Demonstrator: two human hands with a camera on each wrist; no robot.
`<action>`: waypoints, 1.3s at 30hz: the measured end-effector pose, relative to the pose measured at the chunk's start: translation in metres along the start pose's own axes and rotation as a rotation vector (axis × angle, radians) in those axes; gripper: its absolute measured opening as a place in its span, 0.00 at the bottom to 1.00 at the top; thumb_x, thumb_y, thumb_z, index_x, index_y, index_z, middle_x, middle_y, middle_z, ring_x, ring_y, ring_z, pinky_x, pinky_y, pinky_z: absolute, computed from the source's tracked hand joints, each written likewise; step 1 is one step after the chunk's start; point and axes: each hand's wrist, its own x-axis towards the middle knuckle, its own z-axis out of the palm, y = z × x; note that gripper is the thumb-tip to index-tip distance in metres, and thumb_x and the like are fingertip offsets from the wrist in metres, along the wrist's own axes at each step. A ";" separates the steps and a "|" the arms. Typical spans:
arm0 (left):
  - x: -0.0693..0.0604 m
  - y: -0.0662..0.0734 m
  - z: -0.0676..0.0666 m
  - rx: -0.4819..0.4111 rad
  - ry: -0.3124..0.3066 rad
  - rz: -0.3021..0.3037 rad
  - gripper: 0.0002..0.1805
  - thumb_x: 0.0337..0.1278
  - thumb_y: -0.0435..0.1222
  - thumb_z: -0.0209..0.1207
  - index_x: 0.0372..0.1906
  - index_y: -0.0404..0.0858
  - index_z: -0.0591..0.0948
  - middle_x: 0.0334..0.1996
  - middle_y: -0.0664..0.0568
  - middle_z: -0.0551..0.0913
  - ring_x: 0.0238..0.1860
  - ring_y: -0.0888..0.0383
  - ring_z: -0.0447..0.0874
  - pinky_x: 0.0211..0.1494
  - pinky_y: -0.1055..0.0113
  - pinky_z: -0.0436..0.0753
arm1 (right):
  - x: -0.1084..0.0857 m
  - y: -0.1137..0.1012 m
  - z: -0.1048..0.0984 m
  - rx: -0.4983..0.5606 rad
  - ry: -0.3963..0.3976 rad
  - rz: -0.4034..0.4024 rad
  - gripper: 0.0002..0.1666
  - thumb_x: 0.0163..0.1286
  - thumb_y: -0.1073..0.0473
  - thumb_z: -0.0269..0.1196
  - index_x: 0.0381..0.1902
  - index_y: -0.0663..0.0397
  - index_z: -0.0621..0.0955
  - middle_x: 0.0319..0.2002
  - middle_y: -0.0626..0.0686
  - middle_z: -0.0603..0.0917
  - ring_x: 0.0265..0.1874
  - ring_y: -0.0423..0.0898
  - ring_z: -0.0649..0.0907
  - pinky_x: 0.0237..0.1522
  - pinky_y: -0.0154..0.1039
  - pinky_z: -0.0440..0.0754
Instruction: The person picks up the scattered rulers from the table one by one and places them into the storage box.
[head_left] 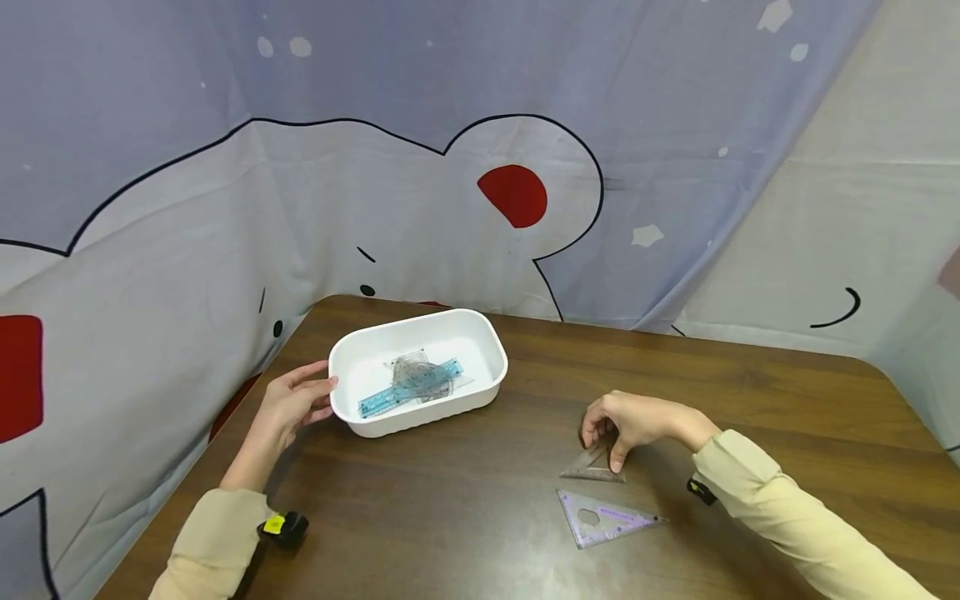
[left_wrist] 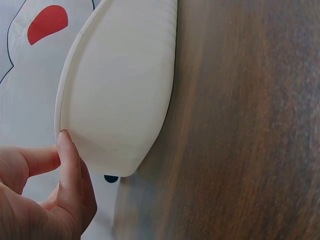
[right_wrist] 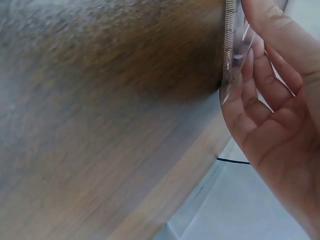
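Observation:
My left hand (head_left: 294,402) holds the left end of a white plastic bin (head_left: 438,415) by its rim, thumb and fingers at the edge in the left wrist view. Inside the bin lie a blue ruler (head_left: 377,403) and some clear drawing tools (head_left: 411,371) that overlap, their exact shapes hard to make out. To the right, my right hand (head_left: 637,419) pinches a clear set square (head_left: 592,474), thumb on one face and fingers on the other. Its marked edge (right_wrist: 229,45) shows in the right wrist view; the fingers cover part of it. Just nearer lies a purple-marked set square (head_left: 600,518), flat on the table.
The brown wooden table (head_left: 450,517) runs back to a printed cloth (head_left: 375,183) hanging behind and to the left. A black band with a yellow label (head_left: 281,527) sits at the left wrist, a similar one (head_left: 702,491) at the right.

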 end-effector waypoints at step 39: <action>0.001 -0.001 0.000 0.004 0.009 0.003 0.36 0.62 0.37 0.60 0.72 0.35 0.61 0.34 0.57 0.79 0.28 0.68 0.82 0.34 0.74 0.87 | -0.011 0.023 -0.011 0.393 -0.034 0.060 0.16 0.54 0.67 0.71 0.39 0.71 0.83 0.32 0.63 0.85 0.30 0.36 0.83 0.34 0.27 0.83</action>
